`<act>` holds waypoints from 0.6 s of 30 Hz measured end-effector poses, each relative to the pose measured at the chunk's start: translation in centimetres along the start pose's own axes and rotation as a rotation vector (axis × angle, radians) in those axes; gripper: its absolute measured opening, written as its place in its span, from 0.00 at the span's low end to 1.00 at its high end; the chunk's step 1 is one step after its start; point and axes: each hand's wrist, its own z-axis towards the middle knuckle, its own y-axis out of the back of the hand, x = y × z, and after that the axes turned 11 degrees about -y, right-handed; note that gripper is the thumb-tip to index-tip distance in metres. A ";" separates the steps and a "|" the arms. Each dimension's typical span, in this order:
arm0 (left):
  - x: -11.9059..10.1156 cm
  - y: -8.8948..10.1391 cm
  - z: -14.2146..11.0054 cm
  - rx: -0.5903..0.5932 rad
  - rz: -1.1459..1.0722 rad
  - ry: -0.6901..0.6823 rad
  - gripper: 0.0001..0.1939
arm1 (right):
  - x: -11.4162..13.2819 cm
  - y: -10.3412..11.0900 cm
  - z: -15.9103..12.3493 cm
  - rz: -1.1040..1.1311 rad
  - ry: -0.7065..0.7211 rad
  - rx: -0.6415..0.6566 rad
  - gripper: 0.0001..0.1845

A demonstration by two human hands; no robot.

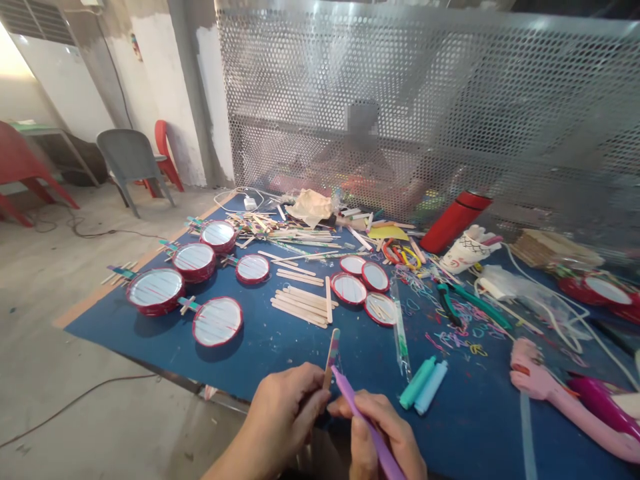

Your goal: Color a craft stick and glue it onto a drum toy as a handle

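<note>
Left of the green pen (419,382), my left hand (287,403) pinches a wooden stick (334,343), my right hand (390,427) grips a purple pen (367,427); a loosening left pinch could skew the stroke

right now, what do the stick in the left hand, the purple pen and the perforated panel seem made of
Stick: probably wood, matte, bare tan beside coloured patches.
Purple pen: likely plastic, smooth, with an even colour.
Perforated panel: apparently metal, semi-glossy grey with bright glints.
</note>
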 end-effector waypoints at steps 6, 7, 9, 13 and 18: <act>0.2 -0.1 -0.1 -0.004 0.028 -0.011 0.07 | -0.6 0.9 0.8 0.013 0.096 0.156 0.12; 0.3 -0.1 -0.1 -0.003 0.026 -0.017 0.08 | -0.6 0.9 0.8 0.005 0.108 0.148 0.12; 0.3 -0.1 -0.1 -0.006 0.022 -0.023 0.08 | -0.4 0.7 0.7 -0.017 0.138 0.129 0.13; 0.2 -0.1 -0.1 -0.010 0.025 -0.022 0.08 | -0.3 0.4 0.4 -0.032 0.113 0.063 0.13; 0.1 -0.1 -0.1 -0.013 0.017 -0.016 0.08 | -0.5 0.6 0.4 0.008 0.126 0.159 0.12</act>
